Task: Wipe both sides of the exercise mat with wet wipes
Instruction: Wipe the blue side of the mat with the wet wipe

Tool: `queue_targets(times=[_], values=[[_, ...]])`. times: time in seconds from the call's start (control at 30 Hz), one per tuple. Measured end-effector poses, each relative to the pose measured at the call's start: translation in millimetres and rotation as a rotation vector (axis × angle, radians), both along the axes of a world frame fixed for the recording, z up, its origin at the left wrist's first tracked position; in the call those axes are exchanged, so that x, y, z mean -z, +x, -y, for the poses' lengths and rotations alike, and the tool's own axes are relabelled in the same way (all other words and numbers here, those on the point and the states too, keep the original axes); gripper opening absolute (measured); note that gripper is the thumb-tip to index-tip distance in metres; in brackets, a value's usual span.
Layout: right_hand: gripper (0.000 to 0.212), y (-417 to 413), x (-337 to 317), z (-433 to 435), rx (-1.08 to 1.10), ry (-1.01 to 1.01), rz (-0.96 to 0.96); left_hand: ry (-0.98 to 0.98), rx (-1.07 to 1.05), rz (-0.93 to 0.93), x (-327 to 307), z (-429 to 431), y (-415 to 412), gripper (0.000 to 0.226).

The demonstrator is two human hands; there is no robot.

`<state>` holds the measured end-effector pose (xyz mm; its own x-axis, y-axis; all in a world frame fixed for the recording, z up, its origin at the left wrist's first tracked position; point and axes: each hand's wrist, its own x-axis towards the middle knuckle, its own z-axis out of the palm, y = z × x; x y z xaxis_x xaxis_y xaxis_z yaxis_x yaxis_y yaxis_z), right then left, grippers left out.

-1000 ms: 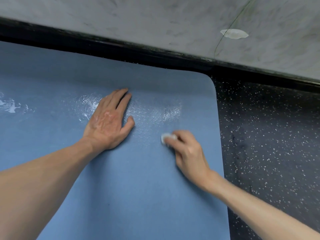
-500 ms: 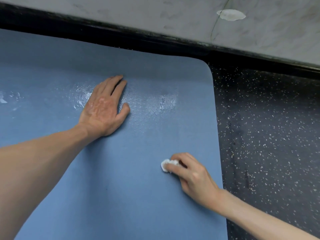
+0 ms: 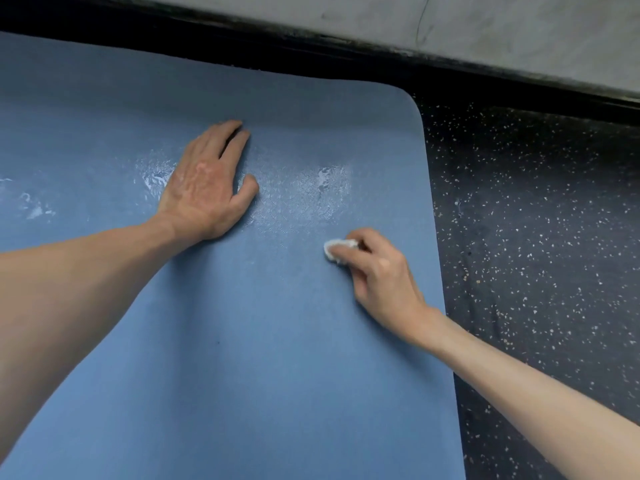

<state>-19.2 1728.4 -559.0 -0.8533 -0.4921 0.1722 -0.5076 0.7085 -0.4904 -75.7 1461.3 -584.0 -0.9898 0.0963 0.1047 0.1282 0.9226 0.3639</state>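
Observation:
A blue exercise mat (image 3: 242, 358) lies flat on the floor and fills most of the view, with a rounded corner at the upper right. Wet shiny streaks cross it between my hands. My left hand (image 3: 204, 188) presses flat on the mat, fingers straight and pointing away from me. My right hand (image 3: 377, 271) pinches a small crumpled white wet wipe (image 3: 337, 249) against the mat, near the mat's right edge. Most of the wipe is hidden under my fingers.
Black speckled rubber floor (image 3: 536, 254) borders the mat on the right. A black baseboard (image 3: 311, 53) and a grey marbled wall (image 3: 519, 32) run along the mat's far edge.
My right hand slid the wipe toward me half a second ago and has now pushed it back away, up toward the wet patch. My left hand stays planted on the mat.

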Motion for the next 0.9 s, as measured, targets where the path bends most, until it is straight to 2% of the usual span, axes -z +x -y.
queue_targets(times=[0.1,0.2,0.27,0.37,0.43,0.53,0.6,0.73,0.8,0.9], values=[[0.026,21.8,5.2,6.2,0.045,-0.018,-0.020,0.001,-0.010,-0.002,-0.5,2.3,-0.4,0.065],[0.023,59.1,-2.7,-1.0,-0.082,-0.034,0.076,0.007,-0.007,-0.001,0.1,2.7,0.9,0.067],[0.024,46.4,-5.3,-2.8,-0.082,-0.007,0.072,0.012,0.002,-0.003,1.2,1.3,1.1,0.068],[0.029,14.3,-0.1,-1.5,0.027,0.023,-0.019,0.027,0.001,-0.003,2.8,-0.5,1.7,0.068],[0.029,30.6,2.0,-2.5,0.031,0.019,-0.027,0.036,-0.002,-0.009,2.9,-0.9,1.9,0.066],[0.024,82.1,-5.2,-14.3,-0.084,0.016,0.080,0.028,-0.004,-0.013,0.5,0.1,3.9,0.065],[0.022,86.6,-8.5,-18.7,-0.119,0.018,0.115,0.015,0.005,-0.016,0.7,0.3,4.5,0.064],[0.026,52.0,-2.3,-9.7,-0.017,0.015,0.029,0.006,0.009,-0.004,0.2,0.7,5.8,0.059],[0.027,63.4,-2.2,-5.6,0.013,0.013,0.012,-0.005,0.016,0.016,-4.0,0.4,8.0,0.057],[0.026,100.0,-9.5,-6.7,-0.069,0.009,0.114,-0.025,0.039,0.050,-8.3,-1.8,11.6,0.057]])
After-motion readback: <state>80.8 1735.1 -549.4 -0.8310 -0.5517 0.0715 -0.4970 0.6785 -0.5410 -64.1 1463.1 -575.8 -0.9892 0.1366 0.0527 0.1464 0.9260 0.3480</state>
